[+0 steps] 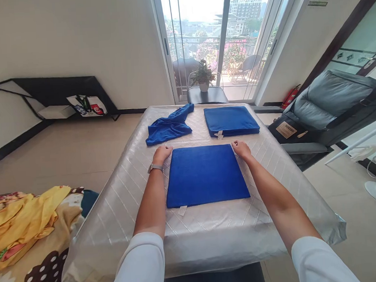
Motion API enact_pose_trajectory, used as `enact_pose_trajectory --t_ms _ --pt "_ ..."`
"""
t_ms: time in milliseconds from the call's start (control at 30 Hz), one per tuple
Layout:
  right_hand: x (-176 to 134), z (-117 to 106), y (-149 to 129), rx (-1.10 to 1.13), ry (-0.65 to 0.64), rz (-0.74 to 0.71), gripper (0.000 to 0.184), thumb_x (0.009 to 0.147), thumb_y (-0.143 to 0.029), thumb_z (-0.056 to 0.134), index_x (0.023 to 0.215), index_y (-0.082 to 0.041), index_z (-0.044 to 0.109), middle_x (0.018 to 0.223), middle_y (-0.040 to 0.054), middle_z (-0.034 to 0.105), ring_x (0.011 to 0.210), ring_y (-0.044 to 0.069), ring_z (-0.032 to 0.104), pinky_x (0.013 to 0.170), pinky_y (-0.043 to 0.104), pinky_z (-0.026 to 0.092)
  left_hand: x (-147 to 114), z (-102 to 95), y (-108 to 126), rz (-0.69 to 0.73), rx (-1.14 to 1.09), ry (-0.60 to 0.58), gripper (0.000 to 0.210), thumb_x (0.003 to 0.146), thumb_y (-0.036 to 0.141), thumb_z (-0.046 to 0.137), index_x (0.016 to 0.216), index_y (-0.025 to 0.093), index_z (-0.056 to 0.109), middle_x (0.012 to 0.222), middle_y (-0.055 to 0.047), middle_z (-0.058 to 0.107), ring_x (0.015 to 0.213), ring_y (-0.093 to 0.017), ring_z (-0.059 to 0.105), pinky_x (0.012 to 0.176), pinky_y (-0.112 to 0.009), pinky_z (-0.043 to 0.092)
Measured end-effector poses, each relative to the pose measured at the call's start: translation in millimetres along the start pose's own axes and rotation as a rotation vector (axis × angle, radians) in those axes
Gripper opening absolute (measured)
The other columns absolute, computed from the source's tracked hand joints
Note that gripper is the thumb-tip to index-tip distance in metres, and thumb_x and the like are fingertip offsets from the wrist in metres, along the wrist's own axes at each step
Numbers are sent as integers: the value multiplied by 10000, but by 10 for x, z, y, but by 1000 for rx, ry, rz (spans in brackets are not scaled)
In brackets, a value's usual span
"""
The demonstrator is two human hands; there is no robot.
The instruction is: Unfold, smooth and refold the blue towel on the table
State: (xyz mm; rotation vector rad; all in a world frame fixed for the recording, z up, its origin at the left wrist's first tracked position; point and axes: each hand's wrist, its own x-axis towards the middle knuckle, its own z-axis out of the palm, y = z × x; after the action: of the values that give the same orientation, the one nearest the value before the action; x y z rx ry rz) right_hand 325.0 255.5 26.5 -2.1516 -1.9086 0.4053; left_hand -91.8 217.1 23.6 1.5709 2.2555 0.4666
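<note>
Pinching the two far corners of the folded blue cloth (205,174), the left hand (162,154) and the right hand (241,149) each rest at one corner, fingers curled down onto the fabric; whether each grip is fully closed on the edge I cannot tell, since the fingertips are hidden. That cloth lies flat and square on the silver-covered surface (116,214), its small white tag (182,210) at the near edge. To do this well, both corners should be kept level and moved together so the layers stay aligned and no crease forms. Beyond the cloth, to the far right, sits a neat stack of folded blue cloths (231,121); to the far left lies a crumpled blue cloth (169,127). Both are apart from it, so nothing blocks the hands. A wristwatch (154,167) circles the left wrist.
</note>
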Motion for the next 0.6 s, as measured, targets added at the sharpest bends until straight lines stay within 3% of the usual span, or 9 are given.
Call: enact_pose_trajectory --t_ms 200,400,600 --pt "121 35 -7 -79 28 66 475 1044 -522 405 1228 -242 742 1250 139 760 1152 316 708 928 391 512 185 -53 -54 45 -87 -69 422 830 609 619 743 203 695 665 -20 670 721 -217 635 628 -273 444" --pt "413 -36 74 -155 -84 22 508 1033 -588 441 1076 -215 782 1128 162 790 1075 314 729 877 363 509 270 -130 -146 82 -212 -296 500 713 708 698 672 212 655 537 39 507 562 -163 486 518 -262 345" --pt "535 -45 224 153 -311 -26 582 1074 -567 369 1040 -136 759 882 122 790 662 204 720 641 275 495 280 -195 -120 105 -136 -357 468 731 669 700 643 211 663 524 30 522 566 -162 478 528 -271 328"
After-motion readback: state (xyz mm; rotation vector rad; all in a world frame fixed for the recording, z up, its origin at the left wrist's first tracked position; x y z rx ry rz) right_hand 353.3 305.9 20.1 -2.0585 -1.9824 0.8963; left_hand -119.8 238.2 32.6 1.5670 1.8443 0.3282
